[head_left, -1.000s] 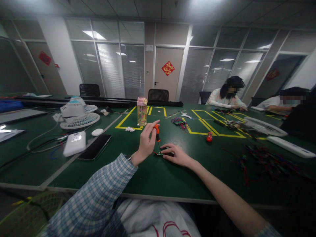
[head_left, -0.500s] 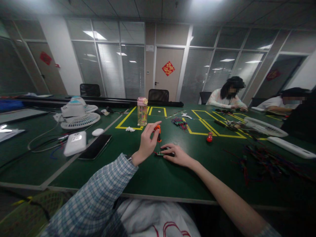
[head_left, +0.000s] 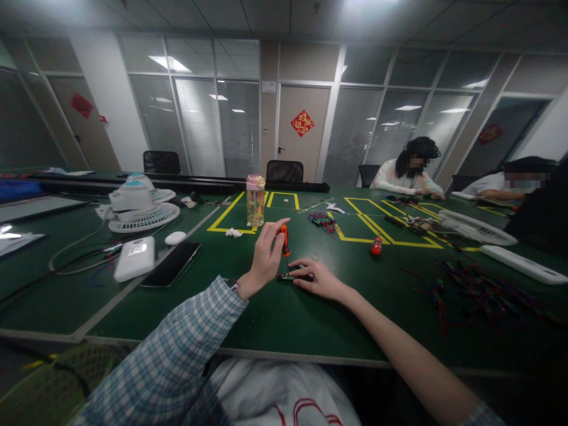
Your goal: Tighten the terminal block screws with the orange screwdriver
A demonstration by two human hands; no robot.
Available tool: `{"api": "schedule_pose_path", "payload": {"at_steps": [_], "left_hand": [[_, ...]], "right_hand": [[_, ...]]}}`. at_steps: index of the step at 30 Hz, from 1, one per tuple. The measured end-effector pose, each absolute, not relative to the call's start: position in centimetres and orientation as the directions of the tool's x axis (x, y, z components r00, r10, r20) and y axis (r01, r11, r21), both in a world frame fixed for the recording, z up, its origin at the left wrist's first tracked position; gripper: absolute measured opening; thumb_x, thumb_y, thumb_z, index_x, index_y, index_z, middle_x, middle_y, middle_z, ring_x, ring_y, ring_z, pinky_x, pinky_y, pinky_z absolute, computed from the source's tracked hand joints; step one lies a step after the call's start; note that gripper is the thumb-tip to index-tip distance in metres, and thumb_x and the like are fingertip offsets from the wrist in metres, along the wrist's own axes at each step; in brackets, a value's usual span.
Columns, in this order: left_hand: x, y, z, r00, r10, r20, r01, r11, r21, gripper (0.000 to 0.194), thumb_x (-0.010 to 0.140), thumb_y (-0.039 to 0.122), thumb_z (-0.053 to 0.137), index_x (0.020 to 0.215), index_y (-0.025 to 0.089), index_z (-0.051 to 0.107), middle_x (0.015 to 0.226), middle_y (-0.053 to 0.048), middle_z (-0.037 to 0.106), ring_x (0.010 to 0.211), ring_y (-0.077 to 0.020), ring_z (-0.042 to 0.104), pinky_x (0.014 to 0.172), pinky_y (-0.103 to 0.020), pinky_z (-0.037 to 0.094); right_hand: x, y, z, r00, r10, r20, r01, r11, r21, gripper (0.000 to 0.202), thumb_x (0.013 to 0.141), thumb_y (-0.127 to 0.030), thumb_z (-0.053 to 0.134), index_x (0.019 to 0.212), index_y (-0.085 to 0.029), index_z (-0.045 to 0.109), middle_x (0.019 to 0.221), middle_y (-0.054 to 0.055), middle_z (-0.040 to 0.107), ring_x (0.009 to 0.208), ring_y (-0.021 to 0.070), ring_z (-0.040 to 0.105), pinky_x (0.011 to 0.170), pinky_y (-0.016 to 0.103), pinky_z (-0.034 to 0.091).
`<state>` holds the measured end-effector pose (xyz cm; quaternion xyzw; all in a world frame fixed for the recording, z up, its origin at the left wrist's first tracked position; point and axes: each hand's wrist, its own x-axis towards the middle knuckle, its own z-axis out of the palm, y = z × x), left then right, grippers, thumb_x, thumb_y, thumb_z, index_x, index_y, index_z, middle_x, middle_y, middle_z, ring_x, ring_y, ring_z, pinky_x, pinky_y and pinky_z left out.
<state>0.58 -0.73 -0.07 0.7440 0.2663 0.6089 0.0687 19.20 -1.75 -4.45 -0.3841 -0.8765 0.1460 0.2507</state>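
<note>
Upright over the green table, an orange and black screwdriver (head_left: 285, 241) is held by my left hand (head_left: 267, 254), with the index finger stretched over its top. Its thin shaft comes down on a small green circuit board (head_left: 287, 277) lying flat on the table. My right hand (head_left: 317, 278) rests to the right of the board, and its thumb and fingertips hold the board's right end. The part of the board under those fingertips is hidden.
A pink-lidded bottle (head_left: 255, 201) stands behind my hands. To the left lie a phone (head_left: 172, 264), a white power bank (head_left: 135, 258) and a white fan (head_left: 144, 216). Tangled wires (head_left: 479, 290) and a red object (head_left: 377, 246) lie right. Two people sit far right.
The screwdriver handle has turned slightly under my left fingers. Both hands and the board are in nearly the same place.
</note>
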Motion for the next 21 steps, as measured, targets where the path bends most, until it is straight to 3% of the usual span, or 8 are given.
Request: {"api": "schedule_pose_path", "payload": {"at_steps": [6, 13, 21], "left_hand": [[0.62, -0.57, 0.01, 0.095, 0.463, 0.881, 0.316, -0.854, 0.414, 0.030, 0.096, 0.020, 0.036, 0.122, 0.019, 0.052, 0.101, -0.006, 0.058, 0.092, -0.0159, 0.054, 0.082, -0.030, 0.045], [0.74, -0.39, -0.02, 0.075, 0.445, 0.892, 0.335, -0.854, 0.398, 0.028, 0.093, 0.023, 0.047, 0.119, 0.020, 0.054, 0.095, -0.004, 0.055, 0.081, -0.0136, 0.052, 0.072, -0.027, 0.045], [0.55, -0.73, 0.06, 0.096, 0.461, 0.882, 0.339, -0.849, 0.407, 0.029, 0.095, 0.022, 0.039, 0.120, 0.020, 0.054, 0.103, -0.006, 0.057, 0.093, -0.0158, 0.054, 0.081, -0.030, 0.045]], "right_hand": [[19.18, -1.80, -4.36, -0.578, 0.747, 0.329, 0.601, 0.662, -0.448, 0.025, 0.084, -0.024, 0.061, 0.107, -0.024, 0.071, 0.120, 0.009, 0.062, 0.109, 0.0233, 0.058, 0.098, 0.038, 0.043], [19.32, -1.54, -4.77, -0.584, 0.738, 0.338, 0.593, 0.672, -0.443, 0.025, 0.084, -0.025, 0.061, 0.107, -0.024, 0.071, 0.120, 0.009, 0.062, 0.109, 0.0234, 0.058, 0.097, 0.039, 0.043], [19.27, -1.64, -4.61, -0.585, 0.736, 0.340, 0.591, 0.674, -0.443, 0.025, 0.084, -0.025, 0.061, 0.107, -0.024, 0.071, 0.120, 0.009, 0.062, 0.107, 0.0232, 0.059, 0.096, 0.039, 0.044]]}}
